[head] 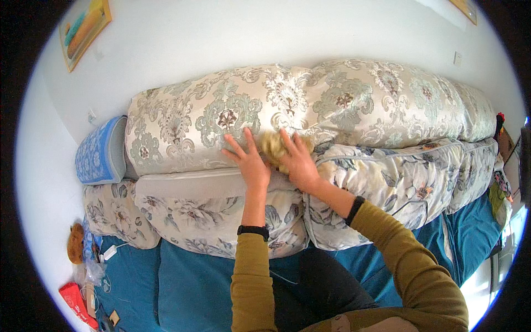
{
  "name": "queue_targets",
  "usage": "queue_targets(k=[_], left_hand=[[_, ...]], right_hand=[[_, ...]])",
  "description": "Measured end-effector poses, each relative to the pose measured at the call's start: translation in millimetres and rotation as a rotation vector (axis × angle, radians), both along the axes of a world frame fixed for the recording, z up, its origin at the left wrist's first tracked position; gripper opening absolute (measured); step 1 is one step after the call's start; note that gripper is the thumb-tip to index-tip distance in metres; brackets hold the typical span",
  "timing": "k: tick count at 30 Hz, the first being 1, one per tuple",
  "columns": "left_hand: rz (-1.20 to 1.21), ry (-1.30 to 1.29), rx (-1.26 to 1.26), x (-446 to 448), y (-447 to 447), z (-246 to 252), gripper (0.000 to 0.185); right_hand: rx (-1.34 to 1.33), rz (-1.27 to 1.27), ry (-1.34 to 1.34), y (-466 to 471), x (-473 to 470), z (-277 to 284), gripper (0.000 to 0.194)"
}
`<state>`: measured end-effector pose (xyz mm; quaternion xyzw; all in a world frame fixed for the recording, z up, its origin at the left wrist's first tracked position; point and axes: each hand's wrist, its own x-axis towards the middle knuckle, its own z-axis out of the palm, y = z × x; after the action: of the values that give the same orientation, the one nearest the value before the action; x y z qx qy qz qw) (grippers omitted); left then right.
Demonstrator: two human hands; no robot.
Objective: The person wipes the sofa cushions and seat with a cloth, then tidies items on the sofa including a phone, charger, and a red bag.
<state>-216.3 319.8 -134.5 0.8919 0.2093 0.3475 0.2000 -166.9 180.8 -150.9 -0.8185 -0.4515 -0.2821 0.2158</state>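
A long, bulky bolster-like bundle in shiny cream damask fabric (178,124) lies against the wall. My left hand (251,164) rests on its front lower side, fingers spread, holding nothing. Just to the right, my right hand (298,164) lies on a crumpled yellowish cloth (271,145), fingers partly spread; whether it grips the cloth is unclear. The cloth touches the bundle's lower edge. In front of the bundle runs a row of floral-print cushions (195,220), with a plain pale edge strip beneath my left wrist. Parts of the cloth are hidden under my right hand.
A blue-and-white patterned pillow (99,151) stands at the left end. Teal bedding or upholstery (199,286) spreads below the cushions. A white plug or power strip (110,252), a red bag (76,303) and a brown round object (75,244) lie at left. A thin dark wire (417,202) crosses the right cushion.
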Motion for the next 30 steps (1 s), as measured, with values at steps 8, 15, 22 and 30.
queue_targets(k=[8, 15, 22, 30], left_hand=[[0.034, -0.113, -0.020, -59.7, 27.5, -28.6, 0.083], [0.365, 0.161, -0.158, -105.8, 38.2, -96.8, 0.064], [0.289, 0.183, -0.162, -101.1, 59.9, -125.2, 0.064], [0.182, -0.017, 0.158, -115.8, 58.1, -124.4, 0.071]], right_hand=[[0.339, 0.245, 0.014, 18.9, -29.3, 22.4, 0.060], [-0.100, 0.233, 0.132, 85.5, -56.3, -32.4, 0.048], [-0.269, 0.201, -0.116, 30.5, -100.9, -86.3, 0.033], [0.087, 0.189, 0.159, -121.8, -147.7, -50.8, 0.043]])
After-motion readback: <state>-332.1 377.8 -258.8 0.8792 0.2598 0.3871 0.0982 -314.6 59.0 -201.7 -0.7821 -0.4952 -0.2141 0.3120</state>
